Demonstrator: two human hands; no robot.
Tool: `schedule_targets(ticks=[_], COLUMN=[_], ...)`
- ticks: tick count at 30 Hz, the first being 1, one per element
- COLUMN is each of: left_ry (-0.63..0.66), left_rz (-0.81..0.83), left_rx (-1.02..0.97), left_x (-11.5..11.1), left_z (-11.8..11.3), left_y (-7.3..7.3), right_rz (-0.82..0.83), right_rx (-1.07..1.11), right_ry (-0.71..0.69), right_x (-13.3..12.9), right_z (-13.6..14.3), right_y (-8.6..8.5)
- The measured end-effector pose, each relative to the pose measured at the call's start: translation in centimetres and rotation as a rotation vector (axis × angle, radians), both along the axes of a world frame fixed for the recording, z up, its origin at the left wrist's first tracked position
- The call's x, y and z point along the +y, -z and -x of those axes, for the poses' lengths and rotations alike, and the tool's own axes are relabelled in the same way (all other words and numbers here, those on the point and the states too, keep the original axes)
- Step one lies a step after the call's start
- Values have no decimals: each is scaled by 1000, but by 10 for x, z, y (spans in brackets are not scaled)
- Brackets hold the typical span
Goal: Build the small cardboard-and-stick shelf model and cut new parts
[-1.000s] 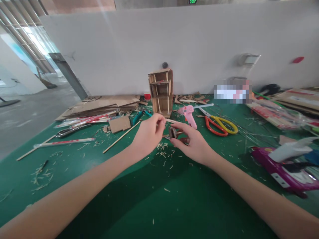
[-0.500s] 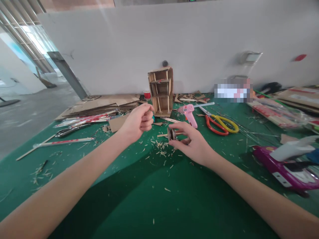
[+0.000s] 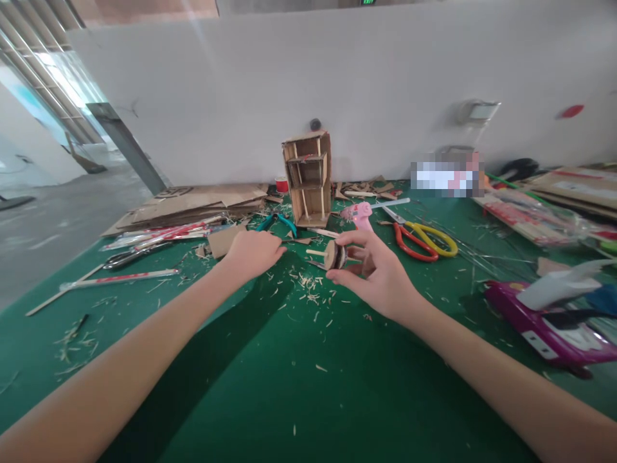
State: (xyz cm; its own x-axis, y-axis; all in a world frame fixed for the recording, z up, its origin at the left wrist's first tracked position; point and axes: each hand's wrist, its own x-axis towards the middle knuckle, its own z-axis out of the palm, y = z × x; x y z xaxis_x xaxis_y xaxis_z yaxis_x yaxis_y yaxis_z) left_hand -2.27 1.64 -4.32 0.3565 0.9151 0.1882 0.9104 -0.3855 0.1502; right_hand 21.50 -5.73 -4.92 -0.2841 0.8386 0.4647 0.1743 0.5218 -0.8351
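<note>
My right hand (image 3: 378, 270) pinches a small wheel of stacked cardboard discs (image 3: 332, 255), which has a thin wooden stick (image 3: 315, 253) through its middle. Palm down and low over the table, my left hand (image 3: 255, 251) has its fingers bent and pressed together; whatever they hold, if anything, is hidden. Just behind it lie pliers with teal handles (image 3: 288, 224). A pink glue gun (image 3: 361, 214) with a glue stick in it rests behind my right hand. Upright at the back stands a cardboard frame with shelves and wooden posts (image 3: 307, 178).
Scissors with red and yellow handles (image 3: 436, 239) lie right of the glue gun. A purple power strip (image 3: 527, 318) is at the right edge. Cardboard sheets (image 3: 193, 204) and wrapped sticks (image 3: 125, 276) occupy the left. Wood shavings (image 3: 311, 289) litter the green table (image 3: 270, 386).
My left hand has come down from a raised fist to the table, uncovering the teal pliers. In my right hand the wheel has turned, showing its disc face and stick more.
</note>
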Motion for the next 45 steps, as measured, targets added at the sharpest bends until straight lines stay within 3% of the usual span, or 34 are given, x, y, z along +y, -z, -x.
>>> schedule_targets(ticks=[7,10,12,17,19,24,28,31,39,45], left_ry=[-41,-38,28,493,550,533,403,344,330,362], left_rz=[-200,-181,-42,553,711,740,746,732,686,736], left_rx=[10,-3,-48,-420,-568,-801,-943,-1021,-992,-991], left_x=[-1,-5,-9,-29,-37,-48,-45,-43,-42,-41], left_z=[3,-1,-6,-21,-29,-44,-49,-49,-48,-46], left_y=[-7,-14,-22,-39,-41,-34,-26,-22,-21,-21], right_rz=[68,52,15,-20,-26,-19,35,27,-70,-217], right_rx=[43,33,18,-35,-53,-21,37,51,4,-84], right_ry=[-18,-22,-7,26,35,13,-51,-26,72,63], right_x=[-4,-4,-3,-2,-2,-3,-4,-3,1,2], right_z=[1,1,1,1,1,2,3,3,1,-1], right_y=[-2,-2,-2,1,2,0,-2,0,6,6])
